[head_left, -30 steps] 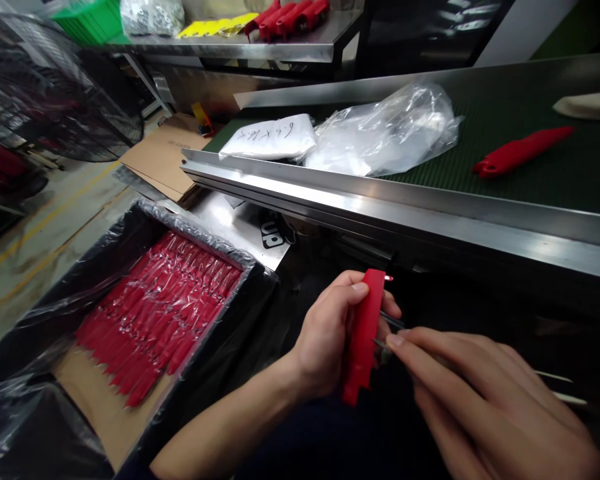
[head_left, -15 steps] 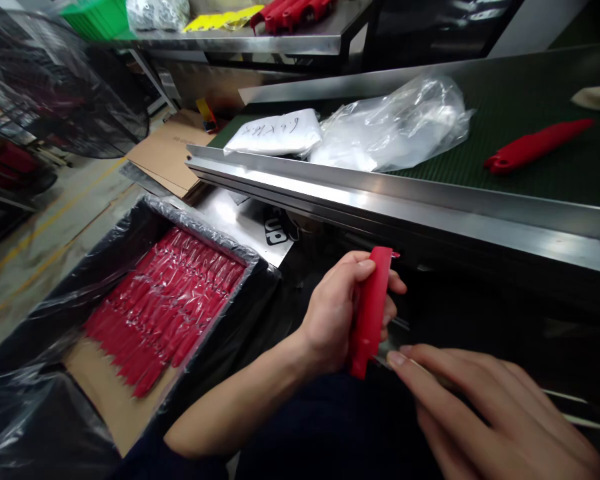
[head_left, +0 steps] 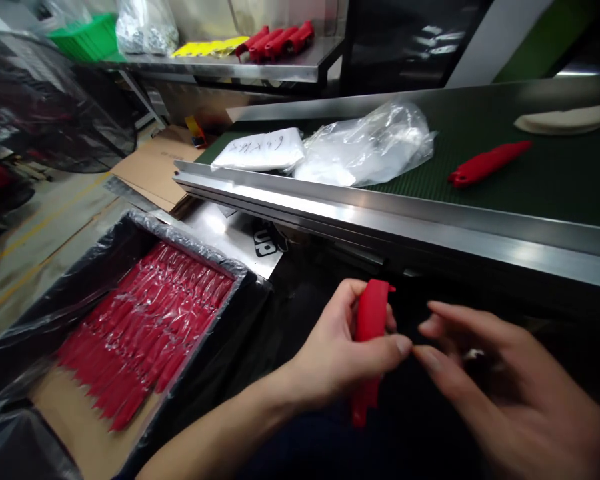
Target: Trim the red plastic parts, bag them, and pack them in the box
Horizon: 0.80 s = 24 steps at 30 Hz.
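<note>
Seemingly near-upright lengthwise, the red part (head_left: 373, 313)

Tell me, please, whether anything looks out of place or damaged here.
Nothing looks spilled, and the red piece in the left hand shows no plain damage. One mild oddity: a single red part lies slanted on the green belt, apart from the neat rows of red parts in the lined box.

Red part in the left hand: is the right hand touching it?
Apart. The head view shows a dark gap between the right hand's fingertips and the red part in the left hand.
</note>
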Tool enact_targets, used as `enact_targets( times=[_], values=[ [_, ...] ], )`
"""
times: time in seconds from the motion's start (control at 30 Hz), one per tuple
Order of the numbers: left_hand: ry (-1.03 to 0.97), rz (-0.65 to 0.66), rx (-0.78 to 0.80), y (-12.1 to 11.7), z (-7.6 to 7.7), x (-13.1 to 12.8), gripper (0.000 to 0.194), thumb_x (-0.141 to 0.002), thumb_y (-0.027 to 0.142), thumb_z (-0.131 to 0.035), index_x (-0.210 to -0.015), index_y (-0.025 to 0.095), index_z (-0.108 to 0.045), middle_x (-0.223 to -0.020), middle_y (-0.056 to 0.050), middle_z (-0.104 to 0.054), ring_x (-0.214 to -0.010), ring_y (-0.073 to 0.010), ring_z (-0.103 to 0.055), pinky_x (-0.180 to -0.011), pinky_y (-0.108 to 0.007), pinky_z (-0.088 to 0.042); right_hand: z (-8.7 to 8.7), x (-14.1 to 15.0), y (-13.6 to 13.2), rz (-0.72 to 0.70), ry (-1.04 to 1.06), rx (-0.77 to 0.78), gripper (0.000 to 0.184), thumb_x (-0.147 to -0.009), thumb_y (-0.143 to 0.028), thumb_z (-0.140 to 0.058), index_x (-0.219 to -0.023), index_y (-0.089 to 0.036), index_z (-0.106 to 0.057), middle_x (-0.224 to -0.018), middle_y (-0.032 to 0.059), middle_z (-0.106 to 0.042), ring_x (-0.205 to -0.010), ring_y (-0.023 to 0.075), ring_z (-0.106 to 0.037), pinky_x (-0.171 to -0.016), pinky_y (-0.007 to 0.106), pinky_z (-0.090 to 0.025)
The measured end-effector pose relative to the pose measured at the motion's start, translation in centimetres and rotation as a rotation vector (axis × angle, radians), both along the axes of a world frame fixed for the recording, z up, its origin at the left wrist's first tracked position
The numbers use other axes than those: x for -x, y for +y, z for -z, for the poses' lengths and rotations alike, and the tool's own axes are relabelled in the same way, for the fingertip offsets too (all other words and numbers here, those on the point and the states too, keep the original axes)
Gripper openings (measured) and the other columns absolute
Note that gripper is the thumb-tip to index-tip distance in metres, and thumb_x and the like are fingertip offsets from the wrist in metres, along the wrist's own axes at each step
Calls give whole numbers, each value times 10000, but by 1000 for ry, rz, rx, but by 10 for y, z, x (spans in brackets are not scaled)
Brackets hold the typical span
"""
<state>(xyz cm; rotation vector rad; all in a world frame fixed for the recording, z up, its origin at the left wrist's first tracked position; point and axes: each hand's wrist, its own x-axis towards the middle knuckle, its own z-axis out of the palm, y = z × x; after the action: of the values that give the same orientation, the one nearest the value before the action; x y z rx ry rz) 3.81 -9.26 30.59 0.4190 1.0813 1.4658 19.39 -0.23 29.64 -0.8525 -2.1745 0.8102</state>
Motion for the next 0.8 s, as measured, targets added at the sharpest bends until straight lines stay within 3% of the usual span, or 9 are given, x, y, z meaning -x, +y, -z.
enact_targets(
  times=[0.07, 0.17, 0.27, 0.33, 0.43, 0.5, 0.67, 0.8],
  values=[
    [51, 67, -7, -6, 0, -4, 394, -763, 213, -766, -1004, 191, -455, -870, 24, -508, -617, -33, -435, -548, -153, -375, -11, 14, 2, -86, 21, 41, 310, -857, -357, -686, -1154, -281, -637, -909, -31, -687, -669, 92, -646, -548, 147, -516],
    [50, 152, -26, -12, -3, -7, 375, -786, 229, -751, -996, 184, -444, -850, 24, -490, -643, -43, -420, -550, -157, -361, -22, 25, 10, -205, 32, 155, 98, -885, -328, -659, -953, -260, -681, -869, -36, -683, -705, 93, -653, -557, 131, -512],
    [64, 223, -27, -16, -5, -9, 335, -796, 258, -756, -938, 173, -465, -803, 34, -468, -621, -34, -403, -533, -144, -354, -21, 23, 17, -93, 41, 164, 146, -918, -344, -611, -847, -232, -672, -784, -25, -662, -636, 85, -609, -519, 139, -484],
    [44, 231, -14, -17, -6, -10, 304, -824, 261, -733, -948, 181, -468, -818, 33, -486, -593, -23, -410, -517, -140, -358, -17, 18, 19, -13, 33, 148, 141, -908, -360, -625, -958, -234, -664, -818, -18, -670, -647, 88, -616, -529, 144, -493],
    [-26, 154, 33, -16, -5, -11, 298, -855, 293, -706, -973, 208, -446, -857, 39, -495, -547, -11, -413, -482, -140, -362, -11, 8, 17, -94, -6, 153, 328, -919, -349, -615, -1233, -266, -570, -1057, 2, -679, -921, 124, -672, -722, 167, -551],
    [-43, 103, 44, -15, -4, -11, 307, -858, 310, -706, -983, 218, -441, -857, 43, -485, -547, -13, -410, -477, -140, -365, -9, 2, 13, -165, -20, 67, 336, -947, -268, -573, -1281, -290, -552, -1186, -1, -636, -1064, 119, -630, -838, 176, -530],
    [-39, 79, 44, -11, -6, -10, 325, -845, 313, -725, -984, 217, -448, -868, 40, -488, -555, -8, -421, -483, -133, -372, -8, -7, 4, -216, -6, -309, 445, -882, -27, -568, -1285, -212, -604, -1184, 68, -618, -1066, 182, -597, -915, 342, -483],
    [-19, 91, 48, -9, -8, -10, 331, -842, 324, -728, -991, 212, -455, -862, 37, -488, -557, -12, -431, -483, -136, -381, -6, -6, 1, -215, -36, -359, 492, -849, 15, -576, -1299, -182, -600, -1183, 102, -618, -1067, 236, -588, -910, 439, -471]
  ],
)
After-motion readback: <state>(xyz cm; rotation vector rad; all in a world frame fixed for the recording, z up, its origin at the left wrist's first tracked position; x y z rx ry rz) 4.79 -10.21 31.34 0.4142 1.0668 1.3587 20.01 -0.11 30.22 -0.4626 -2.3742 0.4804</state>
